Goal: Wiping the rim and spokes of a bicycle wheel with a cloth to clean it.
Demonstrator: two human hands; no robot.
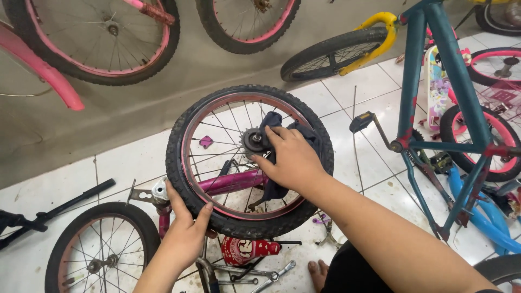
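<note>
Left hand (184, 230) clamps tyre of small wheel (217, 214) at lower-left rim — right hand (290, 157) presses dark rag (309, 135) on hub sprocket (252, 142), wheel centre.

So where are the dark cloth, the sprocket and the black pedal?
dark cloth (304, 135): head view, on the fold past the fingers.
sprocket (252, 142): head view, on its hub face.
black pedal (361, 121): head view, on its flat top.

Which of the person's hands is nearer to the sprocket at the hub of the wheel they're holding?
The right hand: it presses a dark cloth beside the sprocket, fingertips touching it. The left hand is farther off, on the tyre at the wheel's lower edge.
</note>
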